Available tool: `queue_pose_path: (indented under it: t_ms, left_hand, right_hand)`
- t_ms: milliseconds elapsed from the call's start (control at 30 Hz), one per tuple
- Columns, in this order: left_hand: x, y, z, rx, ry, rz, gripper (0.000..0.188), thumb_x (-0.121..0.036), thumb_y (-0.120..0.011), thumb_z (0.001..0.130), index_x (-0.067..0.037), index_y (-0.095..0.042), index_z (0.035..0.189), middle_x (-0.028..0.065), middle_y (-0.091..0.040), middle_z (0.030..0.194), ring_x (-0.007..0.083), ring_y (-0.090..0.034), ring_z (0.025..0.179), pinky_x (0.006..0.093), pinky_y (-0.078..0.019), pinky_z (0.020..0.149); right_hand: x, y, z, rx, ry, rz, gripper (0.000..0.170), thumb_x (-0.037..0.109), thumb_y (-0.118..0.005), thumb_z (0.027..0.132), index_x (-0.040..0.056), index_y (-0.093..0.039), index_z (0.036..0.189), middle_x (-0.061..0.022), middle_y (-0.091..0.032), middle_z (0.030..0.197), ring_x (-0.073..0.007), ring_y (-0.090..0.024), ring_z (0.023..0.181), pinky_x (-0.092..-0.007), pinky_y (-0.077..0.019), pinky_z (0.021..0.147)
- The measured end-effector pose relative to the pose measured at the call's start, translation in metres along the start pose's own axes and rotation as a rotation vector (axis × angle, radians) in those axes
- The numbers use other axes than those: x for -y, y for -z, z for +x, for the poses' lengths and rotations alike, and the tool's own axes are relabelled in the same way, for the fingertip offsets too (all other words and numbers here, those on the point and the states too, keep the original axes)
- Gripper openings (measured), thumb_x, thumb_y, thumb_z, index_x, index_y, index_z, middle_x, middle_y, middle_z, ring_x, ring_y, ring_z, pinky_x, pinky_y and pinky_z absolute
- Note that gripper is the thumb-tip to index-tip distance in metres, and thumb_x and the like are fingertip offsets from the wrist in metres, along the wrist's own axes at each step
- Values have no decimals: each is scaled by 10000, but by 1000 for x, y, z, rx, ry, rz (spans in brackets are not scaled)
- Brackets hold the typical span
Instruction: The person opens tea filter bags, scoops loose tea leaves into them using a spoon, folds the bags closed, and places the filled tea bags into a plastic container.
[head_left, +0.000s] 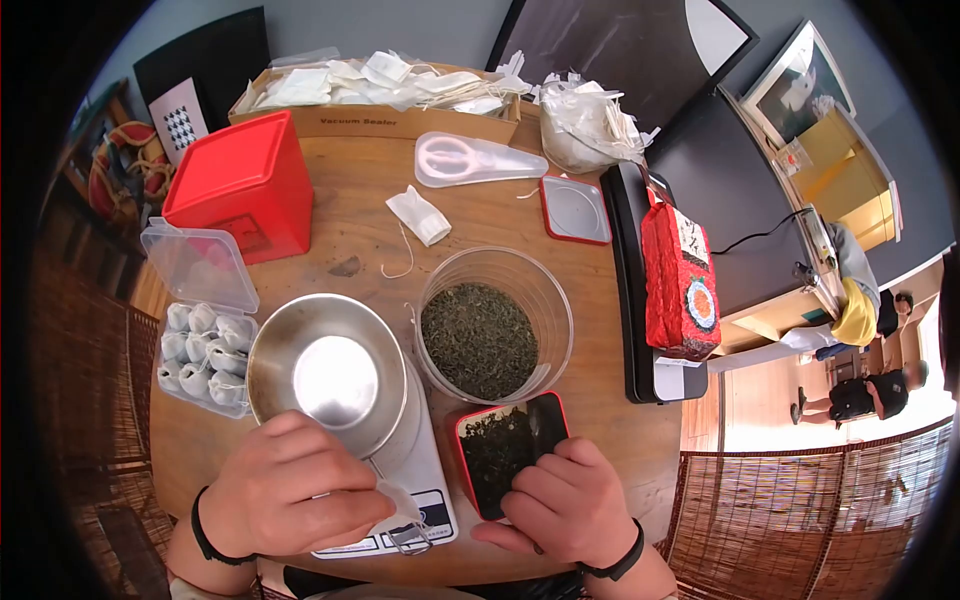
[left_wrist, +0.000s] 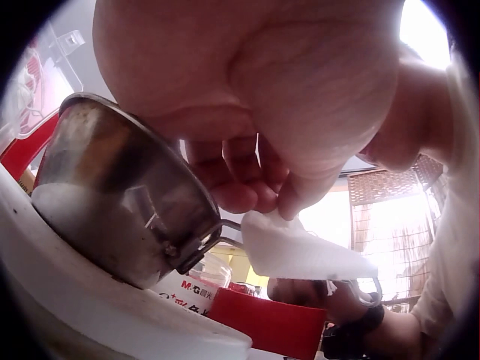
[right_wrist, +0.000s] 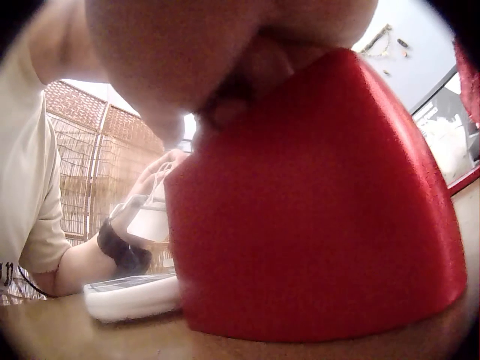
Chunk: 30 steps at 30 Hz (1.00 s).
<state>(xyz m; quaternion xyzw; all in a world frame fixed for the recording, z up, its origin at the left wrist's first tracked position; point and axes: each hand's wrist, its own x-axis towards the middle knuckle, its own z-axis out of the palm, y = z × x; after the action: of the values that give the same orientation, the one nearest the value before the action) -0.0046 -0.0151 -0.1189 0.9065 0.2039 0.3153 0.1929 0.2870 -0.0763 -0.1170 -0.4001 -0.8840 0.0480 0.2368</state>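
With thumb and fingertips my left hand (head_left: 300, 490) pinches a small white drawstring tea bag (left_wrist: 300, 251), beside the wire handle of a steel bowl (head_left: 272, 375). That bowl sits on a white digital scale (head_left: 435, 480). My right hand (head_left: 570, 500) is at the near right rim of a red tin (right_wrist: 315, 210) holding dark tea leaves (head_left: 490, 455); its fingers curl over the rim. I cannot tell what those fingers hold. Just beyond the tin stands a clear round tub (head_left: 555, 300) of greenish dried leaves (head_left: 480, 340).
Filled white pouches (head_left: 200, 345) fill a clear lidded box at left, below a red canister (head_left: 245, 185). A loose tea bag (head_left: 420, 215), scissors (head_left: 470, 160) and tin lid (head_left: 577, 210) lie farther back. A red packet (head_left: 685, 280) rests on a black device (head_left: 628, 300) at right.
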Motion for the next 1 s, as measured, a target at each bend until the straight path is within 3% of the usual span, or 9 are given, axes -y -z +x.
queue_pose_path:
  t_ms: [167,233,667,967,1000]
  left_hand:
    - [1,0,0,4,-13,0,175,-186,-815,783,-164,-745,942,-30,-633,888,187,-596,729,334,-437,656]
    - [0,1,2,-2,-21,24,257,-185,-823,708,-179,-755,956,-54,-641,898,150,-586,749,291,-435,660]
    - [1,-1,1,-14,-17,21,256,-189,-831,694,-177,-762,940,-52,-645,887,151,-590,749,292,-447,662]
    - [0,-1,2,-21,-10,7,251,-174,-832,692,-176,-760,932,-50,-645,892,148,-591,736,292,-443,654]
    - [0,-1,2,-17,-8,8,250,-174,-833,693,-175,-759,931,-50,-645,891,148,-591,734,291,-443,652]
  right_hand:
    - [-1,-3,1,27,-27,-4,407,345,-814,790,154,-488,640,5,-403,644,-168,-455,561,-318,-328,596]
    - [-1,-4,1,18,-28,0,409,346,-818,785,149,-489,645,3,-406,646,-169,-458,562,-317,-337,600]
    - [-5,2,-1,-7,5,41,384,336,-826,774,166,-509,640,17,-419,652,-167,-462,565,-307,-344,605]
    - [-3,-2,4,100,-34,51,389,335,-811,798,161,-496,649,5,-409,658,-168,-452,583,-316,-347,628]
    - [-4,0,3,118,-37,62,380,348,-825,764,158,-516,653,8,-447,666,-176,-473,588,-319,-353,631]
